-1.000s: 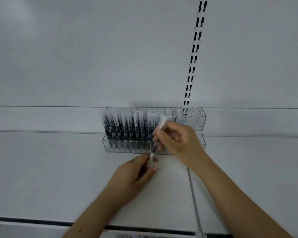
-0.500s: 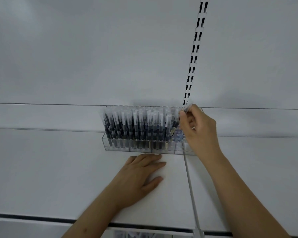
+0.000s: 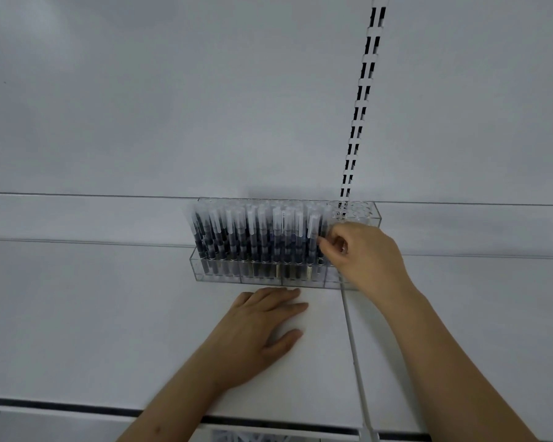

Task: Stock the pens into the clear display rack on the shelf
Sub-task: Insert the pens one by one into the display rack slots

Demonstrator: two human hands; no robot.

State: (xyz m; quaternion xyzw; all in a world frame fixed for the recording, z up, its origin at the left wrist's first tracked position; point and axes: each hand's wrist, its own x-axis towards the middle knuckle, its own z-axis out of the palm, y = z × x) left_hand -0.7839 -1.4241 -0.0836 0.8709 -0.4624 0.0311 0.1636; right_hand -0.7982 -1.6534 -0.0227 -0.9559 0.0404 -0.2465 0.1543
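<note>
— Where do we see the pens (image 3: 256, 237)?

— Standing upright in the clear display rack (image 3: 358, 215), which sits at the back of the white shelf (image 3: 93, 307). They fill it from the left end; the holes at the right end show empty.

— And our hands?

— Our right hand (image 3: 361, 256) is at the rightmost pens, fingers curled against them; whether it pinches one, we cannot tell. Our left hand (image 3: 259, 330) lies flat and relaxed on the shelf, just before the rack, holding nothing.

— Behind?

— A slotted upright (image 3: 361, 100) on the wall.
</note>
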